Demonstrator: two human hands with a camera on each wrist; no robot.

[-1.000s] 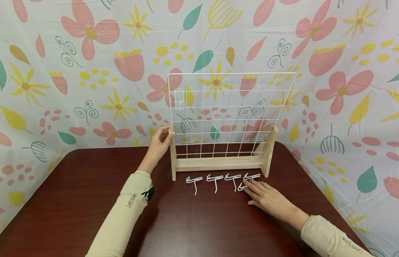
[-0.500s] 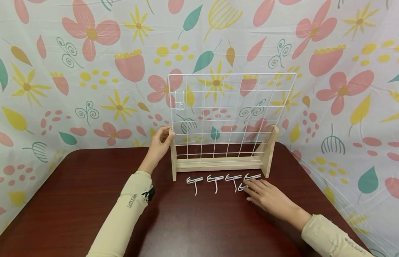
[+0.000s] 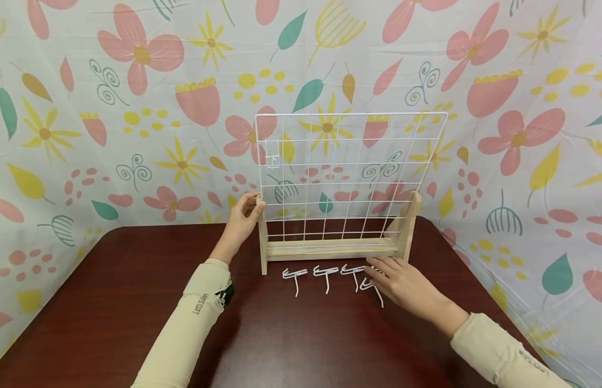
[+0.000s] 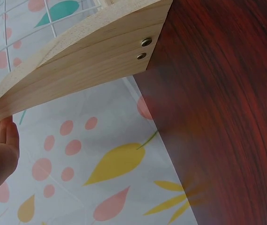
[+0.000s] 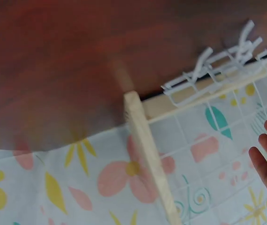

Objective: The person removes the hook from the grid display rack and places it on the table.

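My left hand (image 3: 242,218) pinches the upper end of the rack's left wooden side (image 4: 81,65). A white wire grid (image 3: 351,114) stands upright in this wooden base (image 3: 330,251). One white hook (image 3: 272,160) hangs near the grid's upper left corner. In front of the base several white hooks (image 3: 326,271) lie in a row. A nearer hook (image 3: 379,297) sits partly under my right hand (image 3: 407,285), whose fingers are extended over the row's right end and hide part of it. In the right wrist view, no object shows between those fingers (image 5: 262,164).
The dark red-brown table (image 3: 301,345) carries the rack near its back edge. A floral cloth (image 3: 136,134) hangs behind it and along the sides. The rack's right wooden side (image 3: 408,229) rises just behind my right hand.
My right hand has shifted slightly up toward the rack, uncovering more of the nearer hook and covering the row's rightmost one. My left hand keeps its hold on the wooden side.
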